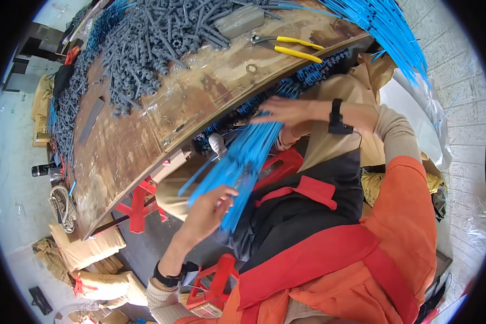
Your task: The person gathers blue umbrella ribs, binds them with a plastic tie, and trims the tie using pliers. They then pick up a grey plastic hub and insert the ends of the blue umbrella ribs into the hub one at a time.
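Observation:
A loose bundle of long, thin blue strips [245, 154] lies slanting over my lap, its near end blurred. My right hand [287, 112] rests across the far end, fingers stretched out flat over the strips. Beside the near end is my left hand [206, 211], its fingers curled in and the thumb close to them. Whether a strip sits between those fingers I cannot make out. A dark watch-like band is on each wrist.
On the wooden table [146, 121] are a heap of grey ribbed plastic parts [151, 51], yellow-handled pliers [289, 47] and a clear block [240, 21]. More blue strips [386, 32] overhang its right end. Red stools [217, 278] and brown sacks [94, 247] stand below.

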`<action>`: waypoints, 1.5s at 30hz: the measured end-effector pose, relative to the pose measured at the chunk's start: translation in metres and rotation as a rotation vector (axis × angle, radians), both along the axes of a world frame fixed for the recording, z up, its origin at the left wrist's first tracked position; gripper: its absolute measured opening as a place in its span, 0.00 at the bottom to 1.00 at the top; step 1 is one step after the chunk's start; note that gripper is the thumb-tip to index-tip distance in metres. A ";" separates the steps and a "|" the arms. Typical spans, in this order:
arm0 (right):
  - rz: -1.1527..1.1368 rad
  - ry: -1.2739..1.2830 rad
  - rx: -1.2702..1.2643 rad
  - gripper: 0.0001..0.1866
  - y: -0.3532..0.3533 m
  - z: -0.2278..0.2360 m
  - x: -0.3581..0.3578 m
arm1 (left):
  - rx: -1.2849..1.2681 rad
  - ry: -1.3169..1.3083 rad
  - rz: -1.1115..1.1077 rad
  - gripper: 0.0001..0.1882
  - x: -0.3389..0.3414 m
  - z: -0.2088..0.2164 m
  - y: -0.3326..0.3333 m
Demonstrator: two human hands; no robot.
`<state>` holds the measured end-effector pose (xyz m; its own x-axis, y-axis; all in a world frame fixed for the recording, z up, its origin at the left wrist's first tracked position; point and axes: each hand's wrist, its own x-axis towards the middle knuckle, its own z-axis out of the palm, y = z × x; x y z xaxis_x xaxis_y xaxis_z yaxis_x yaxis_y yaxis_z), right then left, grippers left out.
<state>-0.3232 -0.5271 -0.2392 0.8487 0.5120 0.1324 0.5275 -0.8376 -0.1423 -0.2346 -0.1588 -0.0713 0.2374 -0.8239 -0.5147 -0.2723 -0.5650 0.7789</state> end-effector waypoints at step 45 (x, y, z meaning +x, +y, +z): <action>-0.809 -0.102 0.277 0.05 0.099 -0.070 0.059 | -0.262 1.114 0.546 0.21 -0.123 -0.179 -0.134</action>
